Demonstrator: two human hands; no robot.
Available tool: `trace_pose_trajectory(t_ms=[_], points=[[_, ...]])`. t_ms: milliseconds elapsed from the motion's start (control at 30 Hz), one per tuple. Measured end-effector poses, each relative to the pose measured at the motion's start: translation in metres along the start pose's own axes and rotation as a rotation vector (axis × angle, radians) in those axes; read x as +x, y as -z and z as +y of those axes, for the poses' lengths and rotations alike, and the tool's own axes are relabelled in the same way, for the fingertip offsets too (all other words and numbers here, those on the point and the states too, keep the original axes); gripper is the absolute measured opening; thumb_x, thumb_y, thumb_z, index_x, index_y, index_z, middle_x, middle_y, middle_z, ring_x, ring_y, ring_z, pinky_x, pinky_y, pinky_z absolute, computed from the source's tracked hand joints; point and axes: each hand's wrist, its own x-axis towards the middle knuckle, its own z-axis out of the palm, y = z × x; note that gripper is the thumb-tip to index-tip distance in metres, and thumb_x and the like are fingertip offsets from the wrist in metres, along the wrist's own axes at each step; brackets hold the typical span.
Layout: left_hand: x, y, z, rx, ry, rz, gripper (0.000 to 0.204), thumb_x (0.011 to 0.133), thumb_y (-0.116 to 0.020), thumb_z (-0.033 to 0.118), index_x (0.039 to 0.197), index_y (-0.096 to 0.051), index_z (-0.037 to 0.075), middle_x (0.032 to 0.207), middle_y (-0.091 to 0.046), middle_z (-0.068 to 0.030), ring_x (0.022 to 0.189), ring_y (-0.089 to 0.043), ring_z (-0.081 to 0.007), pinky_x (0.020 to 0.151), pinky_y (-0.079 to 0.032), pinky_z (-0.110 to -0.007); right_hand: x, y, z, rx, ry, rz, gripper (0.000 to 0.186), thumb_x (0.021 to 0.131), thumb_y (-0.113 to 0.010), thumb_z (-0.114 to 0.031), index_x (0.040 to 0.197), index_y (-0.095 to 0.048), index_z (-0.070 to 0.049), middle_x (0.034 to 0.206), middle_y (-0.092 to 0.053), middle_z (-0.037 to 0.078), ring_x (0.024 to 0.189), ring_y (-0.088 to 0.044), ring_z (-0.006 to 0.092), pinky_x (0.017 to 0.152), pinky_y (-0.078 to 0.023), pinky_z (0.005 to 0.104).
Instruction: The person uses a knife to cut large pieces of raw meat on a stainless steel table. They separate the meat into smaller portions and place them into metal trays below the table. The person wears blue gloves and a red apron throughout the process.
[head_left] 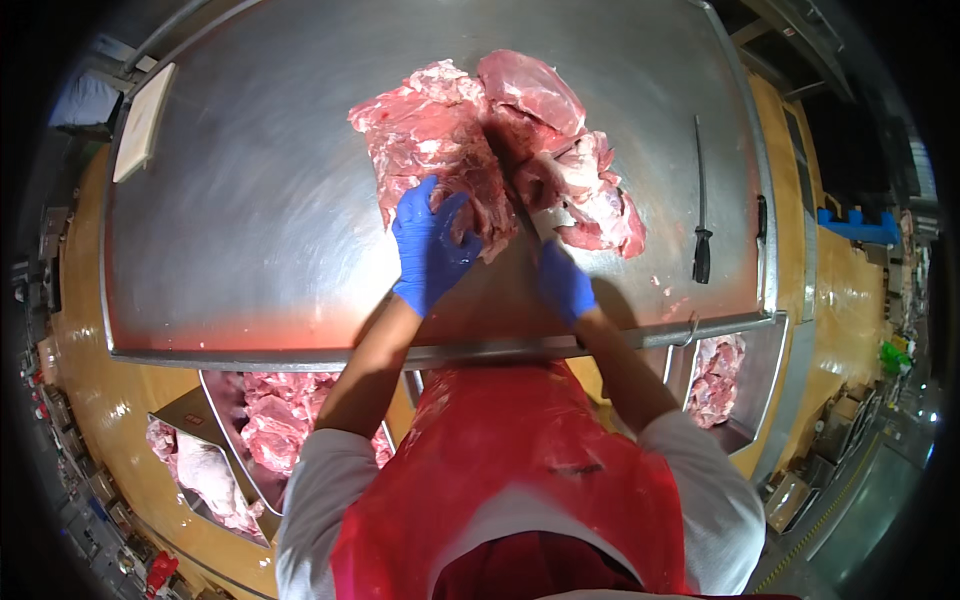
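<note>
A large slab of raw meat (425,140) lies on the metal table, left of a second part of the meat (560,150) with pale fat and a hollow in it. My left hand (430,245), in a blue glove, grips the near edge of the left slab with its fingers and thumb bent into the flesh. My right hand (565,280), also gloved in blue, is closed round a knife (527,218). Its handle is hidden in my fist; the narrow blade points away from me, in the gap between the two parts. Whether they are still joined at the back, I cannot tell.
A sharpening steel (702,200) with a black handle lies at the table's right. A white cutting board (145,122) rests at the left edge. Below the table's raised front rim (470,353) stand metal bins of meat, one on the left (222,390) and one on the right (765,385).
</note>
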Motion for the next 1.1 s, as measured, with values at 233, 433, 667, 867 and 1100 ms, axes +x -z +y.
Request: trace_pose_trajectory(t_ms=[233,433,667,867,1100], points=[[0.011,0.002,0.012,0.102,-0.025,-0.112,0.049,0.063,-0.077,0.017,0.111,-0.066,0.016,0.135,-0.05,-0.0234,0.121,-0.048,-0.0437,0.098,-0.044,-0.051,-0.033,0.006,0.034,0.205,-0.116,-0.116,0.023,0.099,-0.048,-0.016,0.11,-0.055,0.003,0.096,-0.066,0.024,0.085,-0.067,0.0357,0.073,-0.053,0.0431],[0.016,-0.004,0.003,-0.056,0.029,0.02,0.017,0.066,-0.071,0.005,0.077,-0.058,0.005,0.125,-0.054,-0.0236,0.111,-0.054,-0.0418,0.095,-0.046,-0.046,-0.116,0.029,0.066,0.698,-0.233,-0.287,0.038,0.102,-0.048,-0.035,0.104,-0.055,0.002,0.072,-0.062,0.019,0.056,-0.063,0.0295,0.054,-0.051,0.0397],[0.005,0.007,-0.021,-0.229,0.144,-0.076,0.02,0.064,-0.069,-0.005,0.07,-0.054,0.007,0.125,-0.055,-0.0166,0.113,-0.056,-0.0303,0.096,-0.046,-0.037,-0.183,0.025,0.056,1.314,-0.688,-0.739,0.048,0.104,-0.039,-0.054,0.09,-0.056,-0.011,0.059,-0.052,0.003,0.042,-0.049,0.011,0.04,-0.04,0.0267],[0.013,0.013,-0.025,-0.22,0.081,-0.172,0.021,0.064,-0.069,-0.006,0.07,-0.053,0.006,0.121,-0.056,-0.0173,0.113,-0.058,-0.0327,0.094,-0.047,-0.037,-0.083,-0.011,0.003,1.69,-0.645,-0.597,0.049,0.103,-0.038,-0.059,0.08,-0.048,-0.017,0.052,-0.044,0.0,0.035,-0.038,0.0113,0.034,-0.031,0.0267],[0.007,0.018,-0.026,-0.228,0.134,-0.21,0.024,0.064,-0.068,-0.008,0.066,-0.048,0.005,0.11,-0.054,-0.0172,0.101,-0.058,-0.0323,0.082,-0.048,-0.037,-0.061,-0.039,0.003,2.145,-0.382,-0.693,0.046,0.102,-0.038,-0.059,0.079,-0.044,-0.02,0.051,-0.039,-0.001,0.033,-0.033,0.0107,0.033,-0.028,0.0271]])
